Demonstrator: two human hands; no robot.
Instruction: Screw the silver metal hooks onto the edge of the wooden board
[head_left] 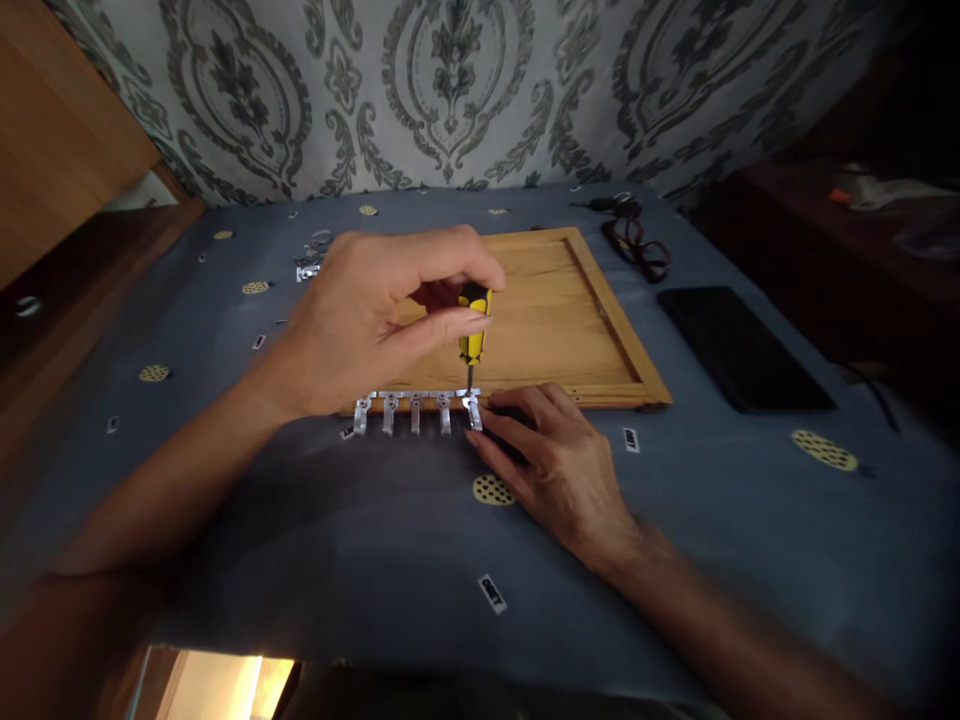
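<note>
My left hand (390, 310) is closed around the handle of a small yellow-and-black screwdriver (472, 330), held upright with its shaft pointing down. The tip meets the rightmost silver metal hook (472, 410) on the near edge of a wooden frame (622, 330). With thumb and fingertips, my right hand (559, 460) pinches that same hook from the right side. Several more metal hooks (416, 412) line the edge to the left. The frame lies flat with a recessed wooden panel (540, 310). Any screw under the tip is too small to make out.
Loose metal parts (308, 272) lie behind my left hand. To the right are a black phone or tablet (746, 350), dark-framed glasses (636, 248) and a dark tool (611, 204). Everything rests on a blue patterned cloth (360, 560); patterned fabric (457, 90) rises behind.
</note>
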